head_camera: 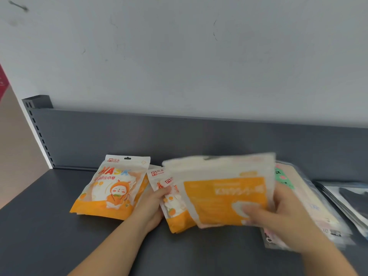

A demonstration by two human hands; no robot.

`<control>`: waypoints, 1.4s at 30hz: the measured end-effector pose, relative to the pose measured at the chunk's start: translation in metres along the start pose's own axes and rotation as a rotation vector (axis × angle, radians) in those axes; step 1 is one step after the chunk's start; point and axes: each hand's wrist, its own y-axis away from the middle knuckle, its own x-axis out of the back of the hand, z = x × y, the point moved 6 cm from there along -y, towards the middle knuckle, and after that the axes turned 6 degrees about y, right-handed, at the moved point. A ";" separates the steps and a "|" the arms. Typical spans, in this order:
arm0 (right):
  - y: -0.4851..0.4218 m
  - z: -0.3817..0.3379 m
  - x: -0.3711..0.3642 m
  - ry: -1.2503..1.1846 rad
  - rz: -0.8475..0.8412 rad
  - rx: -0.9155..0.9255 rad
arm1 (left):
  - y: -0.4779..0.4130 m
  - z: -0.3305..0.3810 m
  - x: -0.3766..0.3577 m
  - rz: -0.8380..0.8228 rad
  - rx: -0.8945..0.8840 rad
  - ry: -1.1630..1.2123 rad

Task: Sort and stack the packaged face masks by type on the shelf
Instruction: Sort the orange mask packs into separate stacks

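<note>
The shelf [59, 236] carries the packs in separate groups.

- **Left group:** A cartoon-print pack [111, 188] lies face up, apart from the rest. From its position, it appears to mark the place for that type.
- **Left hand:** Just beside that pack, the left hand [153, 206] grips a bundle of matching cartoon packs [172, 212] by its left edge, fingers curled over the front. This hold keeps packs of one type together as one unit.
- **Right hand:** The right hand [282, 212] pinches an orange-panel pack [227, 196], thumb on the face and fingers behind. The pack is raised and overlaps the bundle. It is blurred, so its print cannot be read. Its design differs from the cartoon type, so it probably needs its own place.
- **Hand state:** The hands are apart, each clamped on its own load.
- **Right groups:** Behind the right hand lies a mixed pile [318, 208], unsorted. Dark packs [346, 196] lie at the far right.

Sorting appears to be at an early stage.
</note>
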 end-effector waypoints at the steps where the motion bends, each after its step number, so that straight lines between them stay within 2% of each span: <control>1: 0.000 0.000 0.007 -0.106 0.051 -0.052 | 0.000 0.001 0.001 0.005 -0.009 0.006; 4: -0.001 -0.009 0.028 -0.162 0.238 -0.094 | 0.000 -0.001 0.000 -0.006 -0.022 0.022; 8: -0.007 -0.023 0.040 0.036 0.416 -0.009 | 0.001 -0.001 0.002 -0.015 -0.039 -0.008; 10: -0.010 -0.019 0.036 0.340 0.502 0.035 | 0.002 -0.001 -0.001 -0.039 -0.053 -0.037; 12: -0.016 -0.016 0.019 0.797 0.534 0.118 | 0.004 0.000 -0.002 -0.065 -0.071 -0.071; 15: -0.030 0.013 -0.028 1.259 0.368 0.149 | 0.007 0.002 -0.005 -0.096 -0.102 -0.116; 17: -0.035 0.038 -0.061 1.432 0.256 0.070 | 0.011 0.002 -0.009 -0.106 -0.131 -0.170; 19: -0.035 0.058 -0.085 1.478 0.161 -0.055 | 0.013 0.002 -0.012 -0.099 -0.160 -0.212; 21: -0.035 0.071 -0.101 1.424 0.105 -0.158 | 0.015 0.002 -0.013 -0.091 -0.164 -0.202; 25: -0.038 0.069 -0.105 1.258 0.131 -0.260 | 0.019 0.006 -0.016 -0.137 -0.158 -0.145; 28: -0.040 0.070 -0.108 1.074 0.025 -0.246 | 0.026 0.010 -0.022 -0.196 -0.222 -0.275; 31: -0.042 0.072 -0.101 0.721 -0.034 -0.194 | 0.029 0.015 -0.023 -0.202 -0.278 -0.354; 34: -0.040 0.078 -0.064 0.545 0.114 -0.186 | 0.029 0.027 -0.023 -0.144 -0.323 -0.376; 36: -0.037 0.091 -0.037 0.473 0.189 -0.280 | 0.029 0.034 -0.024 -0.127 -0.328 -0.430; 38: -0.032 0.107 -0.028 0.231 0.142 -0.394 | 0.029 0.037 -0.027 -0.160 -0.300 -0.463; 40: -0.028 0.114 -0.029 0.075 0.068 -0.384 | 0.033 0.040 -0.031 -0.203 -0.279 -0.496; 42: -0.024 0.119 -0.025 0.011 0.130 -0.364 | 0.036 0.042 -0.037 -0.235 -0.283 -0.542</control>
